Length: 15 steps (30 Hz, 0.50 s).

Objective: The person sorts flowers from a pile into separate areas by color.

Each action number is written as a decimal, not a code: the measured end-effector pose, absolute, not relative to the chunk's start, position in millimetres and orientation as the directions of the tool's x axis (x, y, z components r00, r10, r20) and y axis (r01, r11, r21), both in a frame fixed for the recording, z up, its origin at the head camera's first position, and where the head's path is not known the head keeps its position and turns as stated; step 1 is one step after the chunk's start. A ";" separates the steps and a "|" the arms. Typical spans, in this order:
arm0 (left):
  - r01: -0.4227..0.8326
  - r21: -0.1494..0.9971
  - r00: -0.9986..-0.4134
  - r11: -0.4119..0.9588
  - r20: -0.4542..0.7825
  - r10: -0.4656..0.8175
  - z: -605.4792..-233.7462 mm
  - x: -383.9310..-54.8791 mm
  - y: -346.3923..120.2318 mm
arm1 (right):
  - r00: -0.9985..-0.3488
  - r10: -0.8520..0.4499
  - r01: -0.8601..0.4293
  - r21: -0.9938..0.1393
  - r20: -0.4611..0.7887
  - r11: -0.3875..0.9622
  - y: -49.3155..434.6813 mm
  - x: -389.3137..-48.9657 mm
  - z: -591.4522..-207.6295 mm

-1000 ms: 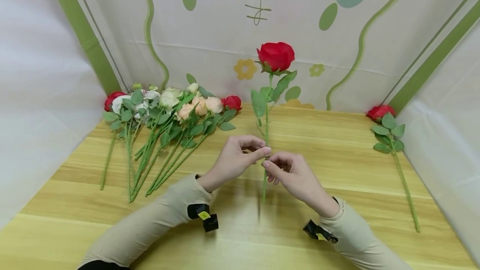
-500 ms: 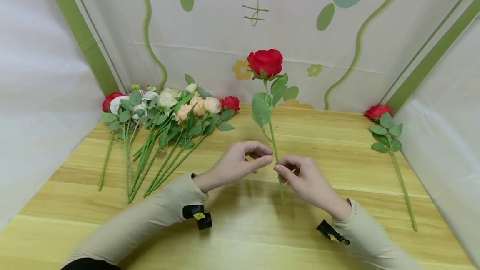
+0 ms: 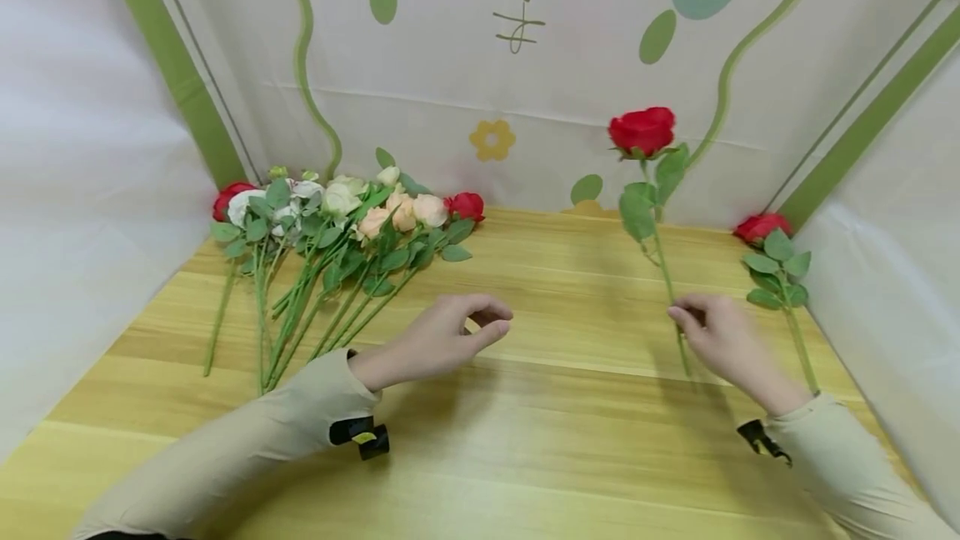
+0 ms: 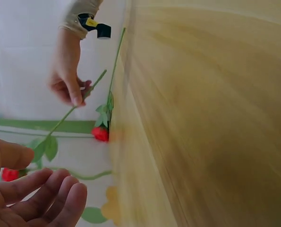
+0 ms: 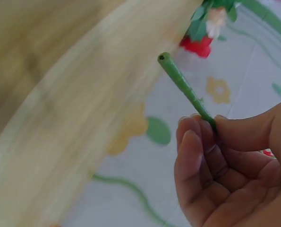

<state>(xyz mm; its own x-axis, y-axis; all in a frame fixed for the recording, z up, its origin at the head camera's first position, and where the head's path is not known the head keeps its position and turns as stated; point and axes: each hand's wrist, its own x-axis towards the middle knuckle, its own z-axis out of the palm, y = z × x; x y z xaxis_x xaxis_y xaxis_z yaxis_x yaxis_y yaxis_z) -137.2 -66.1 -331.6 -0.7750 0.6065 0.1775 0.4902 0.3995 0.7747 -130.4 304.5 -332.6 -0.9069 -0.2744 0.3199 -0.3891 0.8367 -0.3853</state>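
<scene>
A long-stemmed red rose stands nearly upright above the right half of the table, its head tilted slightly left. My right hand pinches its green stem between thumb and fingers, low down. In the right wrist view the cut end of the stem sticks out past the fingertips. Over the middle of the table, my left hand holds nothing, its fingers loosely bent and the thumb apart from them. The left wrist view shows those relaxed fingers with the rose beyond them.
Another red rose lies at the table's right edge, close beyond my right hand. At the back left lie several white, cream, peach and red flowers, stems toward me. A printed cloth rises behind the wooden table.
The left hand has let go of the rose stem and drawn back left. The right hand has carried the rose to the right, toward the rose lying there.
</scene>
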 end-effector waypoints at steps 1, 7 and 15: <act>0.492 0.771 -0.778 0.405 0.180 0.602 -331.2 -137.2 -68.7 | -0.917 -0.255 -0.362 -0.372 0.306 0.855 313.2 -131.3 -332.0; 0.478 0.753 -0.807 0.452 0.173 0.564 -326.4 -137.5 -84.4 | -0.963 -0.182 -0.235 -0.292 0.199 0.927 361.1 -136.2 -333.6; 0.522 0.712 -0.778 0.469 0.172 0.604 -326.4 -139.9 -89.3 | -0.989 -0.136 -0.111 -0.317 -0.057 0.942 414.0 -147.5 -346.7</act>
<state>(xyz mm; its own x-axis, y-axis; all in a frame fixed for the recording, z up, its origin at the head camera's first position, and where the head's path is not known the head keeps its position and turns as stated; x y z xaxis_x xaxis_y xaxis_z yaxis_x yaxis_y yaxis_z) -139.9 -89.3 -326.4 -0.7782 0.6039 0.1722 0.5219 0.4695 0.7122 -147.5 414.0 -346.7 -0.9891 -0.1356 -0.0574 -0.1107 0.9419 -0.3170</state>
